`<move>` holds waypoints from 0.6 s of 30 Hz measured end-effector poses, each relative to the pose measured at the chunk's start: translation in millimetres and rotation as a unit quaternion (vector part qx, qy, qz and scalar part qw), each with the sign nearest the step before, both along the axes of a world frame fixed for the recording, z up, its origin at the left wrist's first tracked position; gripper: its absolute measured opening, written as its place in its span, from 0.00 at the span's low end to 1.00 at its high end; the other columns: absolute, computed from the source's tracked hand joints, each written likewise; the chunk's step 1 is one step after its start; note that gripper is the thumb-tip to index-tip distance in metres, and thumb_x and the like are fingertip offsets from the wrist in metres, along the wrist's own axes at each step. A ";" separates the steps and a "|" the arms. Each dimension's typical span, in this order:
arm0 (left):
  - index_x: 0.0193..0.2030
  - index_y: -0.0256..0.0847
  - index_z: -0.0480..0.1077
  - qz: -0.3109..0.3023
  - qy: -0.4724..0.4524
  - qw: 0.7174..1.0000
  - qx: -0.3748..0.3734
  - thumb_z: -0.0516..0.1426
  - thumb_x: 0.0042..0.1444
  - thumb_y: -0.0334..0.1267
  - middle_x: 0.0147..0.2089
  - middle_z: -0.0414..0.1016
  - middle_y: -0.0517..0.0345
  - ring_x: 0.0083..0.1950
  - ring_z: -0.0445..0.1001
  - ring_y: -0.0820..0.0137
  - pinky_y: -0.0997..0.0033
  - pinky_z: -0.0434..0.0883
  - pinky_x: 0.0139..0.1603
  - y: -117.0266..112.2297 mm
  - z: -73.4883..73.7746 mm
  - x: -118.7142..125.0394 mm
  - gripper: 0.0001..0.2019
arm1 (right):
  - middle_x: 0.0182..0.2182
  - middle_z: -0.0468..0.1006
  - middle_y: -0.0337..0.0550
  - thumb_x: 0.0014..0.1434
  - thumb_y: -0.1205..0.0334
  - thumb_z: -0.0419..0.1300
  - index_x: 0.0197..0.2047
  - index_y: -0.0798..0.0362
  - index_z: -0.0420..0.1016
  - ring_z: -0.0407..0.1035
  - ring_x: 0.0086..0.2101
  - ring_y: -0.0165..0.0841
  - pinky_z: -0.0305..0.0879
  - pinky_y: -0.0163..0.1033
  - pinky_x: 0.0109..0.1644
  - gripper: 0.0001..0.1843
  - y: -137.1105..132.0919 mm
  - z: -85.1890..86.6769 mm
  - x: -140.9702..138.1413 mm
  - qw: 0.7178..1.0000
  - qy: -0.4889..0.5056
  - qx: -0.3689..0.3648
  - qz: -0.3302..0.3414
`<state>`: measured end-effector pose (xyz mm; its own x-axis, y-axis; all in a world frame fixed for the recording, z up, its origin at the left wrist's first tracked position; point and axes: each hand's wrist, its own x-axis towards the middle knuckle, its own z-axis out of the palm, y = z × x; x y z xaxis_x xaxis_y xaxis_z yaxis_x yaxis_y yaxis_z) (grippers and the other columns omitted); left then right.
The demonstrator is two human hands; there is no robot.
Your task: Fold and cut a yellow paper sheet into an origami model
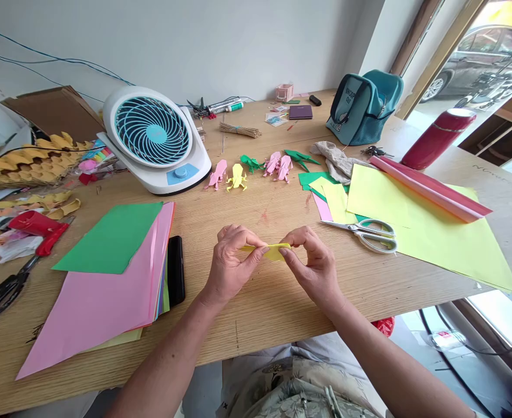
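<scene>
Where the tabletop (264, 313) nears its front edge, about midway along, a small folded yellow paper (276, 251) is held just above the wood, pinched at both ends. The left hand (232, 261) closes thumb and forefinger on its left tip, and the right hand (314, 264) grips the right end the same way, the other fingers curled under.

The piece looks very light and thin. It is probably limp where single, stiffer along its layered creases, matt rather than slippery, and easy to crumple or tear under a hard squeeze. Fingertips on the folded edges seem the safest hold.

The top is pale wood grain. Toward the left front lies a fanned stack of pink sheets (108, 290) with a green sheet (112, 238) on top and a glossy black phone (176, 270) beside them. To the right are steel scissors (369, 234) with pale handles, resting on a broad yellow-green sheet (430, 226). Further back sit small folded paper figures (238, 176) — pink, yellow, green — and a white plastic fan (151, 136).
</scene>
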<state>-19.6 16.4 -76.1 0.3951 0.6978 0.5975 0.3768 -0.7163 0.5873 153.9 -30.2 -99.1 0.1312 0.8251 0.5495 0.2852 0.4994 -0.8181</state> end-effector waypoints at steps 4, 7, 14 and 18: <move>0.30 0.42 0.70 0.002 -0.006 1.000 -0.024 0.60 0.60 0.36 0.30 0.74 0.60 0.36 0.71 0.68 0.64 0.65 0.44 1.2 -0.7 0.2 0.07 | 0.30 0.71 0.39 0.63 0.64 0.60 0.33 0.50 0.70 0.66 0.33 0.32 0.63 0.40 0.39 0.05 0.5 -2.6 0.0 1.000 0.005 -0.009 -0.006; 0.30 0.42 0.70 0.004 0.011 0.998 -0.058 0.60 0.60 0.36 0.30 0.73 0.60 0.35 0.70 0.68 0.66 0.65 0.42 2.5 -1.0 -0.2 0.07 | 0.29 0.70 0.38 0.63 0.64 0.60 0.33 0.50 0.70 0.66 0.32 0.32 0.62 0.40 0.38 0.06 0.7 -3.3 1.1 1.000 0.004 -0.022 -0.002; 0.32 0.42 0.73 -0.008 0.045 0.996 -0.081 0.60 0.58 0.33 0.30 0.74 0.61 0.36 0.71 0.68 0.66 0.64 0.43 3.8 -0.4 -0.1 0.04 | 0.27 0.69 0.37 0.63 0.62 0.60 0.29 0.50 0.69 0.64 0.30 0.30 0.62 0.38 0.37 0.09 2.1 -2.4 3.0 0.999 -0.012 -0.048 0.013; 0.29 0.41 0.71 -0.042 0.026 0.991 -0.124 0.60 0.59 0.36 0.29 0.73 0.61 0.34 0.70 0.70 0.69 0.64 0.41 3.4 -1.0 0.1 0.08 | 0.27 0.71 0.37 0.61 0.59 0.62 0.29 0.51 0.70 0.66 0.31 0.31 0.63 0.38 0.37 0.10 3.8 -5.6 2.8 0.997 -0.013 -0.069 0.039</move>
